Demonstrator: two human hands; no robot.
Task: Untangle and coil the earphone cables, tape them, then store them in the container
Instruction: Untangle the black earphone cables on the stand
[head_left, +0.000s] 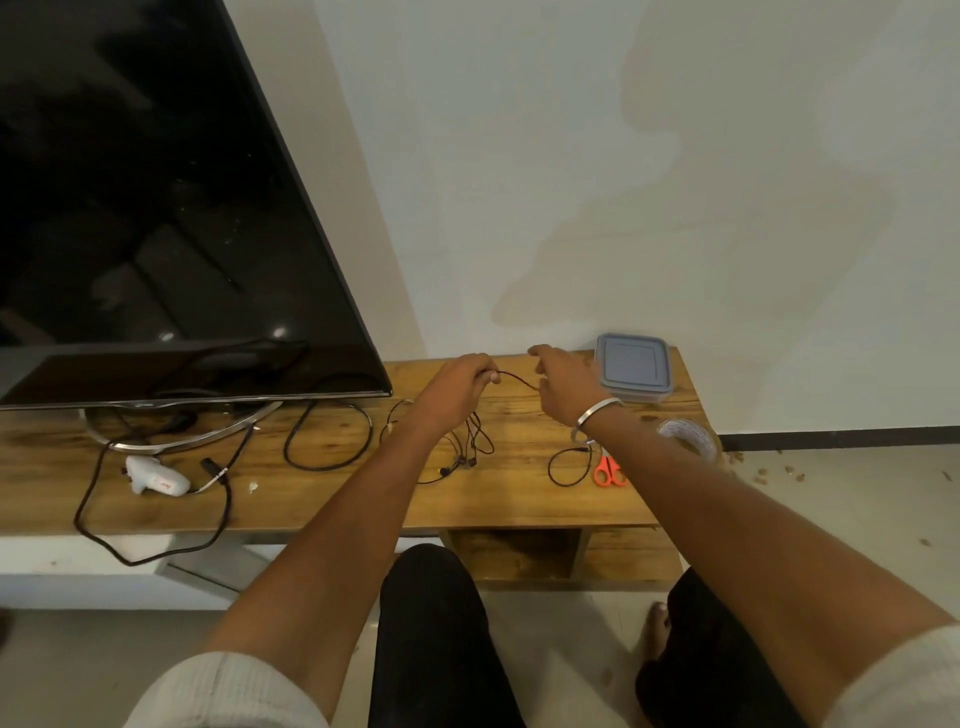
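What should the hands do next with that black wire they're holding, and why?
Probably keep drawing the earphone cable apart to free the knot. The left hand and right hand each pinch it, with a short stretch between them, while the rest hangs in a tangle on the wooden table. It seems too snarled to coil yet; the tape roll and lidded container lie untouched.

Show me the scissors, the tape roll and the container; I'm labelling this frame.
scissors (609, 472): head view, on the orange handles.
tape roll (693, 435): head view, on its upper rim.
container (632, 365): head view, on the lid's centre.
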